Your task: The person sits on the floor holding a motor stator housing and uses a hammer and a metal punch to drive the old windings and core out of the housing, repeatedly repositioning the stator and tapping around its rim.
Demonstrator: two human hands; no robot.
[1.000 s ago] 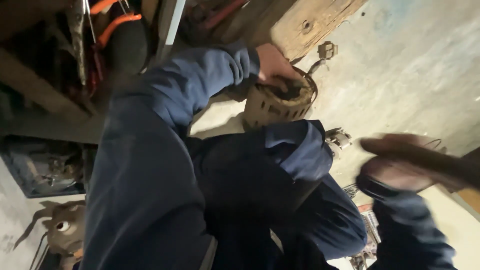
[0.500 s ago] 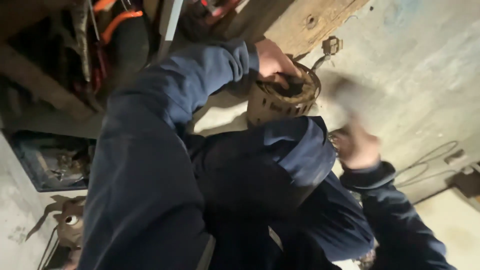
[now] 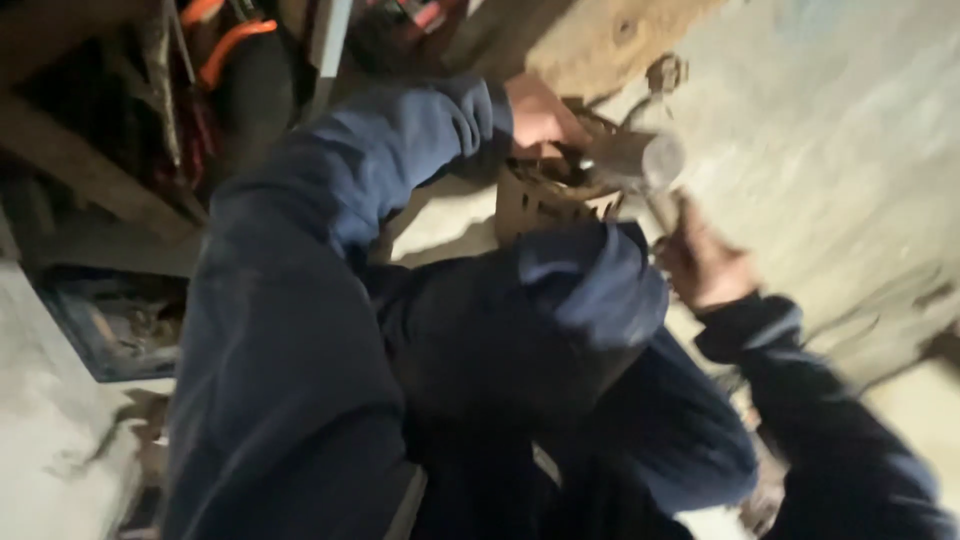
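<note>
A rusty slotted metal cylinder (image 3: 535,205) stands on the concrete floor (image 3: 830,150), just beyond my blue-clad knee (image 3: 590,290). My left hand (image 3: 540,112) grips its top rim, the blue sleeve reaching in from the left. My right hand (image 3: 700,265) is closed around the handle of a hammer. The blurred steel hammer head (image 3: 645,160) is at the cylinder's upper right edge, close beside my left fingers. The lower part of the cylinder is hidden behind my knee.
A thick wooden block (image 3: 600,40) lies right behind the cylinder, with a small metal fitting (image 3: 662,72) beside it. Orange-handled tools (image 3: 230,35) and wooden beams crowd the upper left. A dark tray of scrap (image 3: 110,320) sits at the left.
My right hand has swung the hammer in from the far right up to the cylinder's top. My left hand has kept its hold on the rim.
</note>
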